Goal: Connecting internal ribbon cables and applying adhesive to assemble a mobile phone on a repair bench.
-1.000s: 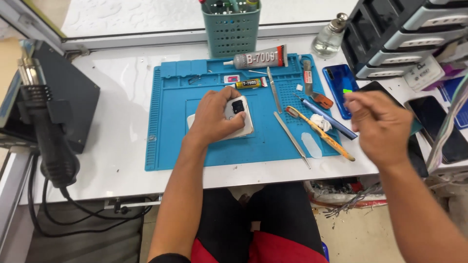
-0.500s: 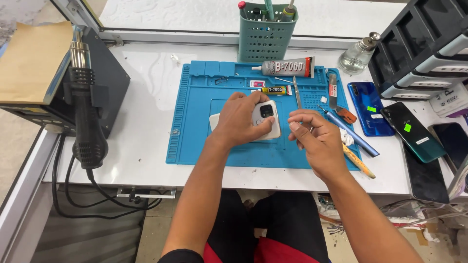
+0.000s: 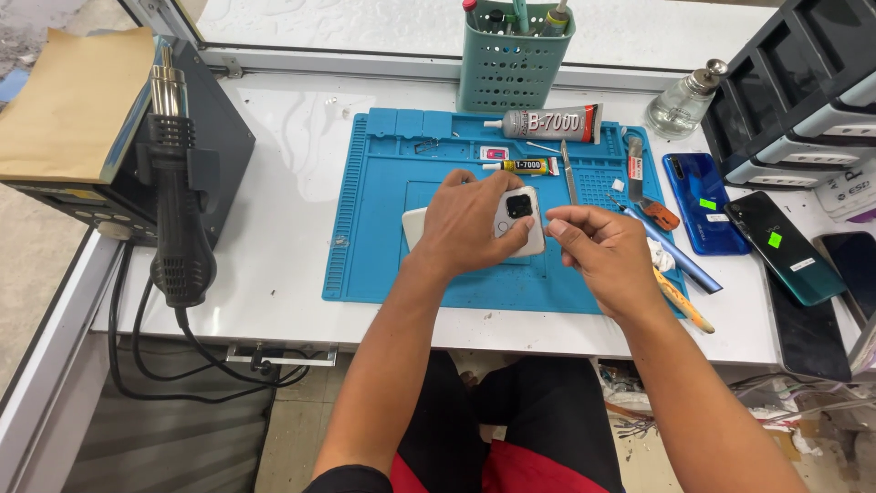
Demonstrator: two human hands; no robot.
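Right hand [image 3: 607, 256] has closed in beside left hand [image 3: 474, 224], pinning phone [image 3: 520, 222].

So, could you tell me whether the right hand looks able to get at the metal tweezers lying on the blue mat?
Probably yes. The right hand hovers beside the phone, and the tweezers lie just beyond it on the blue mat, uncovered, with nothing between them.

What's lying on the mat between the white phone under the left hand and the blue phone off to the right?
In the head view, between the white phone and the blue phone lie metal tweezers, a red-handled blade tool and a blue stick tool; the right hand partly covers the stretch.
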